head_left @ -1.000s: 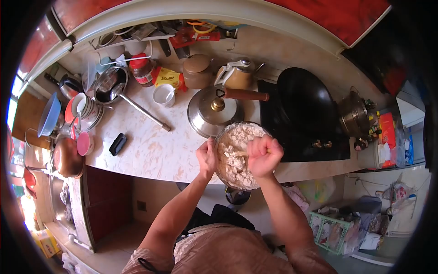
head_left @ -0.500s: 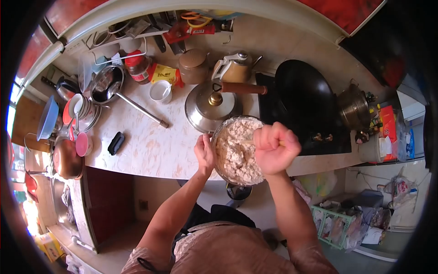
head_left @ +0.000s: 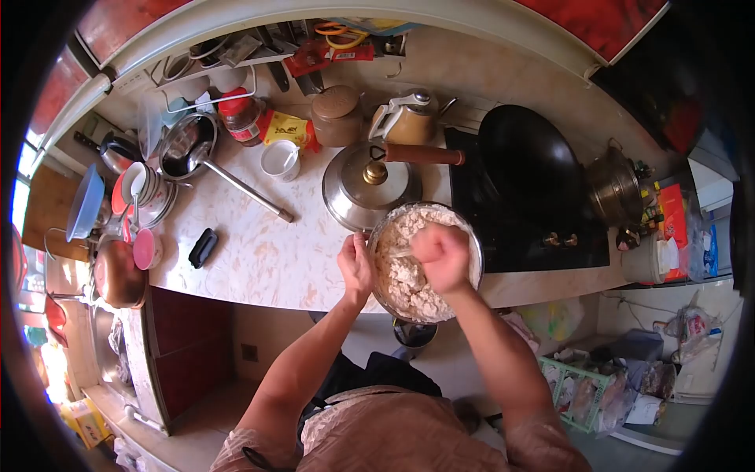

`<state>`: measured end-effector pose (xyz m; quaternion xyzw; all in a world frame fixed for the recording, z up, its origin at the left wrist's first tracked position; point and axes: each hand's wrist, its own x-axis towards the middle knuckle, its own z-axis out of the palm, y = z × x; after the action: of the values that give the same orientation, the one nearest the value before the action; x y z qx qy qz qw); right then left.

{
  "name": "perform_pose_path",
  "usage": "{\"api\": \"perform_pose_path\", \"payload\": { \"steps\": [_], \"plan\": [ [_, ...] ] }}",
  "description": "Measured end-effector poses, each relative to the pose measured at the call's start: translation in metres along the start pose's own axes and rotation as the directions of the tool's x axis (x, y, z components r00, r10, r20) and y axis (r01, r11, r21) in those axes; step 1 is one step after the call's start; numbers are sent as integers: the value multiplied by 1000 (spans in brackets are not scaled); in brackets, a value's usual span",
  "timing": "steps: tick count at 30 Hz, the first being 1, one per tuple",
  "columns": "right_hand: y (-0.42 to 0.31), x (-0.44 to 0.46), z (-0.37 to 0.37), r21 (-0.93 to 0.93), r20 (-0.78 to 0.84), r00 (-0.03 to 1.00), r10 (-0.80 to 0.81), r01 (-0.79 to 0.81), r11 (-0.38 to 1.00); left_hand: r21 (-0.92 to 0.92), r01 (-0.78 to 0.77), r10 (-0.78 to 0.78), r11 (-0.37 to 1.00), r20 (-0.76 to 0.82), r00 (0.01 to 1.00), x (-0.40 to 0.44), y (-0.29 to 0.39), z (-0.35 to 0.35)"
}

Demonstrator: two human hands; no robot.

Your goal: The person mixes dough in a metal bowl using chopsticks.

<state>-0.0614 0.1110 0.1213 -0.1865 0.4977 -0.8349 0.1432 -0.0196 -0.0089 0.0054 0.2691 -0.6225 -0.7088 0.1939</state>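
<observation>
A round metal bowl [head_left: 479,258] sits at the counter's front edge, full of a lumpy, pale, dough-like flour mixture [head_left: 407,280]. My left hand [head_left: 358,266] grips the bowl's left rim, its thumb side against the edge. Over the bowl's middle, my right hand [head_left: 441,256] is a slightly blurred fist. It holds a thin pale stick-like utensil whose tip reaches into the mixture; most of it is hidden by the fingers. Just behind the bowl, a steel pot lid [head_left: 354,193] with a brass knob touches or nearly touches the rim.
A black wok [head_left: 528,157] stands on the stove [head_left: 543,252] to the right. A kettle [head_left: 410,118], brown canister [head_left: 336,118], white cup [head_left: 280,160] and ladle [head_left: 248,189] are behind and left. A small black case [head_left: 203,248] lies on the counter [head_left: 259,259].
My right fist has moved left and slightly down, from the bowl's right rim to over its middle. My left hand keeps its hold on the rim.
</observation>
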Motion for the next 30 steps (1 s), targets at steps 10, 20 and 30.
{"api": "perform_pose_path", "payload": {
  "steps": [10, 20, 30],
  "plan": [
    [-42, 27, 7, 109, -44, 999, -11, 16, 994, 17, -7, 6, 1000, 28, 1000, 2, -3, 0],
    [-34, 26, 13, 117, -164, 986, 37, -18, 993, 54, 33, -34, 998, 34, 999, 1, -3, -1],
    [-38, 54, -7, 63, -491, 871, -21, 59, 996, 83, -13, 9, 996, 42, 999, 1, 5, 2]
  ]
}}
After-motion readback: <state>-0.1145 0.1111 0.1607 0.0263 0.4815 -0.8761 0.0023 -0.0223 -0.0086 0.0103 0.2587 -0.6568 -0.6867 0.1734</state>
